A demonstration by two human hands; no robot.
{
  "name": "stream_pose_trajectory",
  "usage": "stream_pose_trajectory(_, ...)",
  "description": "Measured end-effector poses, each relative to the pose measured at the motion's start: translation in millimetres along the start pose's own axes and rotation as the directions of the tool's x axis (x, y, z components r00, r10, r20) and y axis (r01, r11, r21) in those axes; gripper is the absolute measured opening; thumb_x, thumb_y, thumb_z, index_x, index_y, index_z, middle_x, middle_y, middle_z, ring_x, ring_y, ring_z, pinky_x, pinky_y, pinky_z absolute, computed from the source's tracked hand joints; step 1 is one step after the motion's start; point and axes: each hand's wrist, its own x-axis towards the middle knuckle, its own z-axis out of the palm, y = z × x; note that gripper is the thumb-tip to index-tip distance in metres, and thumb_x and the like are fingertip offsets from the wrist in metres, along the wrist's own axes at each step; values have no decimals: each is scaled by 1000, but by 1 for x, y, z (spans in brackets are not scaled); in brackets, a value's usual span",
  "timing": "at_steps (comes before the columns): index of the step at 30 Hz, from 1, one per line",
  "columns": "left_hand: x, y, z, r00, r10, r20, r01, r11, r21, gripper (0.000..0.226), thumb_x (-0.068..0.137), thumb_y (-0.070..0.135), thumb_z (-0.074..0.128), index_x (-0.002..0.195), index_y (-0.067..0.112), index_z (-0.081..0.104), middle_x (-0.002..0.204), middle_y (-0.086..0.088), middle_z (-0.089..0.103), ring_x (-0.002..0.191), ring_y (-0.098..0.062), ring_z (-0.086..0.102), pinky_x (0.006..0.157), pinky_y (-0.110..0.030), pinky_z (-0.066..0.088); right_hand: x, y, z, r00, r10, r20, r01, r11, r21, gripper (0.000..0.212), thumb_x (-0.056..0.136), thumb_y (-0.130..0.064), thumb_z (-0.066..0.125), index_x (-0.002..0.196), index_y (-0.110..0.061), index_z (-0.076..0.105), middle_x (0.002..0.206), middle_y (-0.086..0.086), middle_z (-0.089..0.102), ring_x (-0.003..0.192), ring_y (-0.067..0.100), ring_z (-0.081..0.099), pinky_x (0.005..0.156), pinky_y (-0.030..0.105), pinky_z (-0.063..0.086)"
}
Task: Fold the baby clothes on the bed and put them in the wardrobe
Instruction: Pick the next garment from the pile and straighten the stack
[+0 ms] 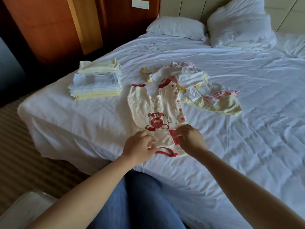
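Note:
A cream baby romper (148, 106) with red trim, red snaps and a red bear print lies flat on the white bed (247, 129), its foot end towards me. My left hand (138, 147) pinches the near left leg of the romper. My right hand (189, 138) pinches the red-cuffed right leg beside it. A neat stack of folded pale yellow and blue clothes (97, 80) sits to the left. A loose heap of unfolded baby clothes (189, 80) in white, yellow and pink lies behind the romper, touching its collar.
Two white pillows (176, 27) rest at the head of the bed against a padded headboard. Wooden panelling (49, 27) stands behind the bed on the left. Striped carpet (14, 146) runs along the bed's left side. My jeans-clad leg (140, 204) touches the bed's edge.

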Motion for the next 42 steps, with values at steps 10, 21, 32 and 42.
stream_pose_trajectory(10,4,-31,22,957,-158,244,58,927,371,79,83,58,-14,152,21,-13,159,-1,-20,147,-17,-22,117,-33,-16,-21,-1,46,948,114,298,-61,982,-181,63,97,-56,7,155,-33,1,163,-6,-1,148,10,-12,121,40,-9)
stream_pose_trajectory(21,5,-40,11,905,-171,389,48,951,306,89,84,72,2,153,19,-17,157,-1,-29,143,-18,-31,116,-32,-19,-16,6,45,907,139,398,-81,984,-157,74,91,-69,15,152,-37,-10,159,-13,-17,145,7,-21,120,40,-12)
stream_pose_trajectory(32,-38,-75,-21,938,123,324,-179,973,148,71,89,28,55,148,49,20,157,21,6,147,-1,0,121,-27,12,-44,20,10,946,-24,323,68,990,-127,54,93,-47,53,145,-44,37,158,-18,20,146,3,17,100,31,48)
stream_pose_trajectory(42,-23,-41,-38,976,101,190,-143,964,224,34,97,15,50,122,28,68,114,-1,71,104,-24,65,88,-36,53,-27,0,-7,899,145,414,-10,950,-313,63,98,-6,30,142,-50,37,152,-14,37,130,15,48,88,22,41)
